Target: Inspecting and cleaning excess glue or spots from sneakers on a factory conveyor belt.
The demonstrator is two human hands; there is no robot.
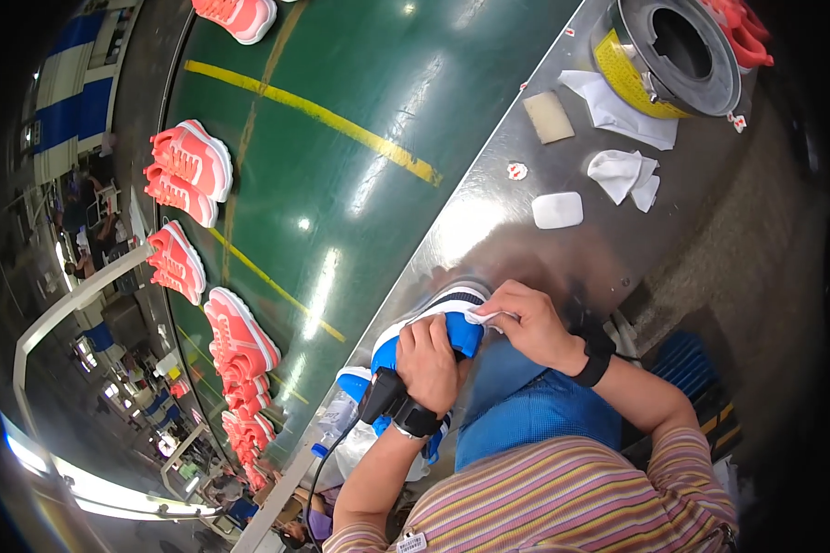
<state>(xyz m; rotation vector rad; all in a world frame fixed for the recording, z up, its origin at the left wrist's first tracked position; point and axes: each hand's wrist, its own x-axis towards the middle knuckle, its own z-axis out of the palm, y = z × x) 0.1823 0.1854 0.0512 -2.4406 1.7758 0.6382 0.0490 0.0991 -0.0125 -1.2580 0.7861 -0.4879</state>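
A blue sneaker [466,335] with a white sole lies at the near edge of the metal table, just in front of my body. My left hand [426,361] is closed over its upper and steadies it. Between the fingertips of my right hand [528,321] is a small white cloth [479,318], pressed against the shoe's end by the sole edge. Left of my left hand, part of another blue shoe [353,383] shows. Dark straps circle both wrists, and a cable runs from the left one.
Coral sneakers [190,161] line the far side of the green conveyor belt [341,175]. A tan sponge [549,118], white block [558,210], crumpled cloth [623,175] and round metal container [678,55] sit on the metal table [489,189]. A blue-capped bottle [335,419] stands near my left forearm.
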